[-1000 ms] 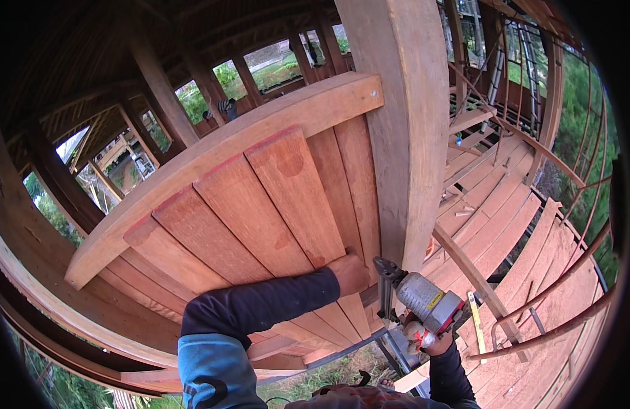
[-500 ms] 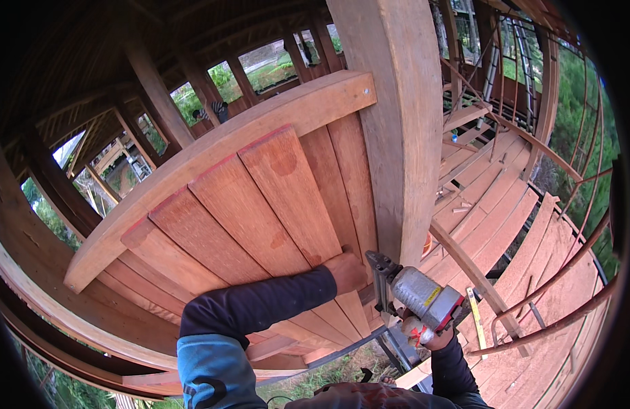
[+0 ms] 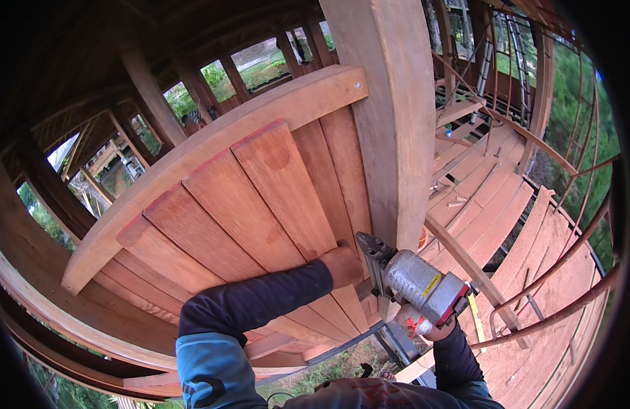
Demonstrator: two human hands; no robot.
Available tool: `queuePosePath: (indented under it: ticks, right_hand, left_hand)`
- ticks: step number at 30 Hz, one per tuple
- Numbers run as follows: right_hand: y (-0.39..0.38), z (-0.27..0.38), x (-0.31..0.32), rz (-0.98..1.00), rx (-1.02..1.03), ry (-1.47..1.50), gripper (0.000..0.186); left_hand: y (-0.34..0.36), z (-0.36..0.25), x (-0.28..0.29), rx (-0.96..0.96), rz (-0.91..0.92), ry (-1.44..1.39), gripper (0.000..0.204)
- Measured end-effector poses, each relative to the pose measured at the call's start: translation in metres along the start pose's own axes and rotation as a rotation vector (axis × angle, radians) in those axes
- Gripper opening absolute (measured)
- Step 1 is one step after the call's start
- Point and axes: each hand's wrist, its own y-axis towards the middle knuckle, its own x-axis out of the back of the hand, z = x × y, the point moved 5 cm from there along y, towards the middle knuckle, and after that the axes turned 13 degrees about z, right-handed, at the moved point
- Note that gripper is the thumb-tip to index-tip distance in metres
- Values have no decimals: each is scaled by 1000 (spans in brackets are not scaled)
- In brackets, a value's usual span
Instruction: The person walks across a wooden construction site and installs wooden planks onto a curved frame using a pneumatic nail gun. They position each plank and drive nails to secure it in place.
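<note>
My right hand (image 3: 434, 327) is wrapped round the grip of a nail gun (image 3: 416, 279), which has a silver-grey body and a red-and-black end cap. Its dark nose points up and left, beside the thick wooden post (image 3: 403, 129). Close to that nose, my left hand (image 3: 342, 266) is closed at the edge of a reddish wooden plank (image 3: 284, 180), thumb side up; some of its fingers are hidden. Several such planks lie side by side as a panel, their upper ends overlapping a curved wooden beam (image 3: 213, 146) that meets the post.
At the right, a lower plank deck (image 3: 499, 211) has gaps and offcuts. A yellow spirit level (image 3: 476, 317) leans near a slanting timber (image 3: 475, 273). Rusty metal bars (image 3: 553, 300) curve along the right side. Grass (image 3: 328, 382) shows below the panel.
The nail gun in my right hand has risen slightly, its nose now higher beside the post. My left hand stays at the plank. The whole view has shifted a little.
</note>
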Motion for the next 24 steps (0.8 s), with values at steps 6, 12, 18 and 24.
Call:
queuePosePath:
  ticks: [6,12,18,24]
  right_hand:
    - [14,20,-1,-45,-70,295,41]
    - [11,20,-3,-61,-144,430,38]
    - [34,51,12,-23,-54,387,40]
    - [53,78,28,24,72,192,42]
  left_hand:
    - [-1,0,-5,24,118,-148,23]
    - [-22,14,47,60,259,-321,26]
    - [-22,12,47,88,-118,-157,15]
    - [-8,7,23,52,6,-101,19]
